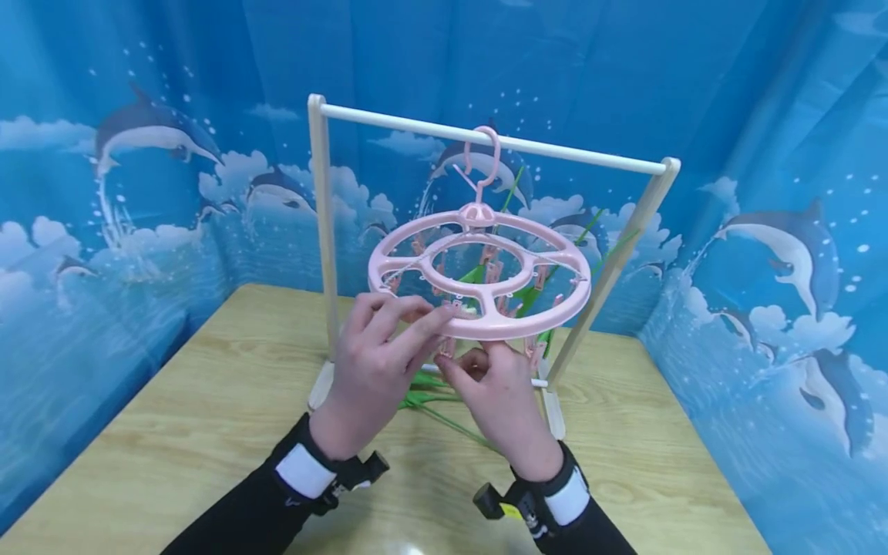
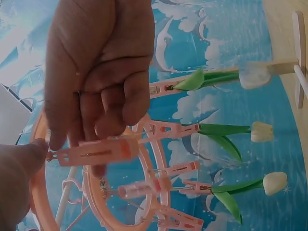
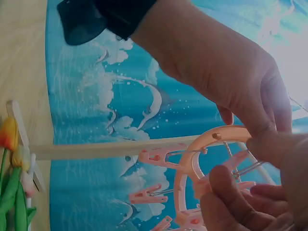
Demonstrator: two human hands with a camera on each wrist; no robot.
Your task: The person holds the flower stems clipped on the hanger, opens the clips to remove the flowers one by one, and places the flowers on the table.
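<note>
1. The pink hanger (image 1: 489, 310) is hung from the white rail (image 1: 583, 154).
2. Its near edge is pinched by the left hand (image 1: 375, 366).
3. Below, a clip (image 2: 91, 153) is gripped in the curled right hand (image 1: 512, 401).

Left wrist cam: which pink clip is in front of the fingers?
The leftmost, biggest-looking pink clip; it partly covers the fingers. The other clips look smaller and sit farther right.
</note>
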